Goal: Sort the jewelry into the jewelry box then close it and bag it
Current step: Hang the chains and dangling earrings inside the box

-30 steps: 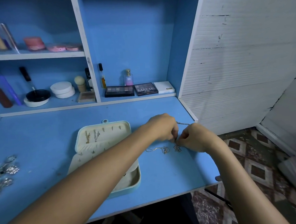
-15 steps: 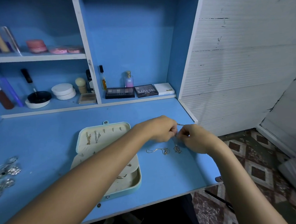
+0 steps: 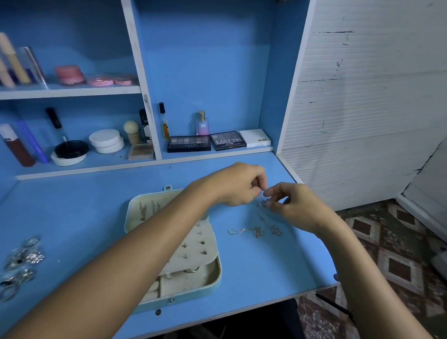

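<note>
your left hand and right hand pinch a blurry silver chain over the worktop, your forearm hiding much of the open jewelry box.

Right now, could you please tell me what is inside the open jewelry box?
The jewelry box shows a couple of dangling earrings hung in its lid, small studs on the cream panel, and a ring in the bottom tray. The left forearm covers the rest.
</note>
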A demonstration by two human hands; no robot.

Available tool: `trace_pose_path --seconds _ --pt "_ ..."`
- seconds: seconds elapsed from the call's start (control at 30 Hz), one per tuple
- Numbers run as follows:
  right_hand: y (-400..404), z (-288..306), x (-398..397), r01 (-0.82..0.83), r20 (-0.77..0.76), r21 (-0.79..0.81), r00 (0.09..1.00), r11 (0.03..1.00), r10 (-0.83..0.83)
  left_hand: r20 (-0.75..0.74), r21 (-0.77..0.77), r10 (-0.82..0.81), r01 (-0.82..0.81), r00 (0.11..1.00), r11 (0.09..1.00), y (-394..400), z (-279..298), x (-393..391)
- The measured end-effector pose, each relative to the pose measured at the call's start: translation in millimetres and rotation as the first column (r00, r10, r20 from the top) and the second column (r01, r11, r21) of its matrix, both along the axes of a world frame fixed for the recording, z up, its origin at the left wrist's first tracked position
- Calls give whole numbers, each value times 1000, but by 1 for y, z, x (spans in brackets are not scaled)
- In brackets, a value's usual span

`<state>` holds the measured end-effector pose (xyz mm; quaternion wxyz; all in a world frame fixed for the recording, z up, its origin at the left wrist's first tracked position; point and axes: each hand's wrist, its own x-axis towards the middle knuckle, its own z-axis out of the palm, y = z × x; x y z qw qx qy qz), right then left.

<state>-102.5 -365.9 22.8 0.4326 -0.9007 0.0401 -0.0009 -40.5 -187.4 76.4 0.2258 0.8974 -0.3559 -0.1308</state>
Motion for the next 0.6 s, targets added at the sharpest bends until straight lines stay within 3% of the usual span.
trace_pose_path --seconds 0.6 --pt "20 11 4 -80 60 -17 995 997 81 -3 -41 21 -21 1000 999 23 5 7"
